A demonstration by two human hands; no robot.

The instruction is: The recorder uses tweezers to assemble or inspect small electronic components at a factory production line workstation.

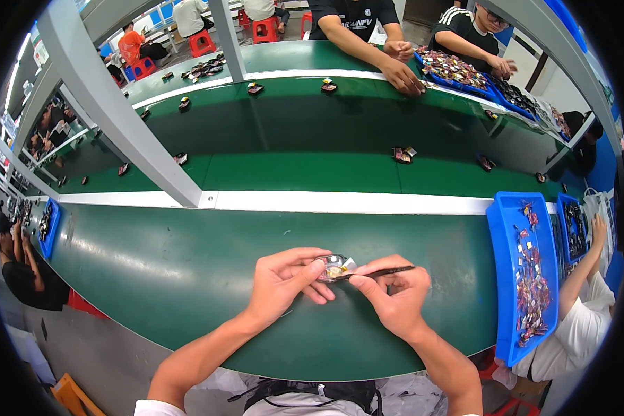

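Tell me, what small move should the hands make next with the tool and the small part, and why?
Probably ease the tool tip a little further into the part. The left hand pinches the part above the green bench, and the right hand holds the thin dark tool with its tip at the part's edge. How deep it sits is too small to tell.

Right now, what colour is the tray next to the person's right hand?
Bright blue. The tray shows best in the head view, right of the right hand.

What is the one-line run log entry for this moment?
left hand: holds small part | right hand: holds thin dark tool, tip at part | surface: green table | right side: blue tray
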